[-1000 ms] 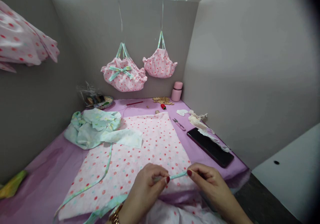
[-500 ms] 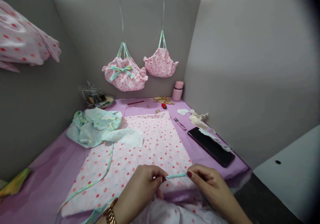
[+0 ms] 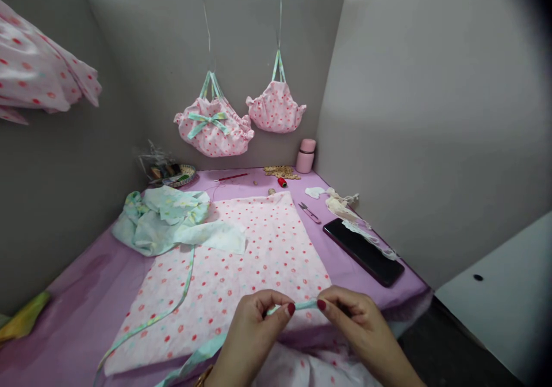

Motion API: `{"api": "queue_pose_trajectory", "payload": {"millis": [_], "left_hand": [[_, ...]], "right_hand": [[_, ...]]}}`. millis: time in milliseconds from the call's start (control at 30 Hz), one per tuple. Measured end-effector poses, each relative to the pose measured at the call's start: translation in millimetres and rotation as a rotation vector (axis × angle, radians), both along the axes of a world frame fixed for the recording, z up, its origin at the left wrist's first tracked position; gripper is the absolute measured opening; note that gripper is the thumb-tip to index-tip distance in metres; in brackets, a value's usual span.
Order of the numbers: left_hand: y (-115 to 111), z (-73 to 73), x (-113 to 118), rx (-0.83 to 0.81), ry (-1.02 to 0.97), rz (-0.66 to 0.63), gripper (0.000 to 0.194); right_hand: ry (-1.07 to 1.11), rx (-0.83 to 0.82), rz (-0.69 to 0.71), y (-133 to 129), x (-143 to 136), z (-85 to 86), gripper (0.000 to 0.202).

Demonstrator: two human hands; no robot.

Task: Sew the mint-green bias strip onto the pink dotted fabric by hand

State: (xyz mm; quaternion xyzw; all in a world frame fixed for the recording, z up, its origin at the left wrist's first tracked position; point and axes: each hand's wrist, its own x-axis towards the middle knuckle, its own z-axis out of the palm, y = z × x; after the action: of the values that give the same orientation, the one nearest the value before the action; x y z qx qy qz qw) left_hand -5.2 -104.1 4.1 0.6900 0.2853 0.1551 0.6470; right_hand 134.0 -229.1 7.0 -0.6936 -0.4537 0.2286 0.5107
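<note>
A narrow mint-green fabric strip (image 3: 306,305) is stretched between my two hands near the table's front edge. My left hand (image 3: 263,321) pinches it between thumb and forefinger, and the strip trails off to the lower left. Close by on the right, my right hand (image 3: 353,318) pinches the strip's other side. Beneath them lies pink dotted fabric (image 3: 259,249), flat on the purple cloth. A thin green cord (image 3: 181,298) curves over its left part. More dotted fabric (image 3: 302,367) is bunched below my hands.
Crumpled green fabric (image 3: 164,220) lies at left. On the right are a black phone (image 3: 362,252), small pink snips (image 3: 309,213) and lace (image 3: 340,207). A red thread spool (image 3: 282,182) and pink bottle (image 3: 306,156) stand behind. Two dotted bags (image 3: 215,128) hang at the back wall.
My left hand has shifted slightly right and turned, its thumb now on top of the strip. The span of strip between my hands is shorter. My right hand moved slightly left.
</note>
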Motion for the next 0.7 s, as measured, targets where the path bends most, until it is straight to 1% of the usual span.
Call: {"api": "queue_pose_trajectory", "payload": {"millis": [100,233,300,367,433,533,700], "left_hand": [[1.0,3.6,-1.6,-0.019,0.002,-0.057,0.025],[-0.7,8.1,-4.0,-0.139,-0.026,-0.037,0.024],[-1.0,6.5,-5.3,-0.228,-0.052,-0.028,0.023],[-0.7,2.8,-6.5,-0.311,-0.071,-0.046,0.022],[-0.2,-1.0,-7.4,-0.34,-0.068,-0.059,0.022],[0.2,-2.2,-7.5,-0.27,-0.029,-0.057,0.023],[-0.4,4.1,-7.2,0.022,-0.017,-0.077,0.019]], "right_hand": [[-0.074,0.012,0.022,-2.4,-3.3,4.1,0.026],[-0.099,0.02,0.012,-3.5,-5.2,4.7,0.025],[-0.094,0.02,0.019,-3.1,-5.7,2.8,0.026],[-0.092,0.025,0.022,-2.3,-6.5,0.9,0.026],[-0.104,0.029,0.03,-1.4,-7.8,-0.2,0.027],[-0.134,0.023,0.053,-0.3,-10.5,-0.2,0.028],[-0.209,0.019,0.074,-0.3,-14.1,-0.9,0.028]]}}
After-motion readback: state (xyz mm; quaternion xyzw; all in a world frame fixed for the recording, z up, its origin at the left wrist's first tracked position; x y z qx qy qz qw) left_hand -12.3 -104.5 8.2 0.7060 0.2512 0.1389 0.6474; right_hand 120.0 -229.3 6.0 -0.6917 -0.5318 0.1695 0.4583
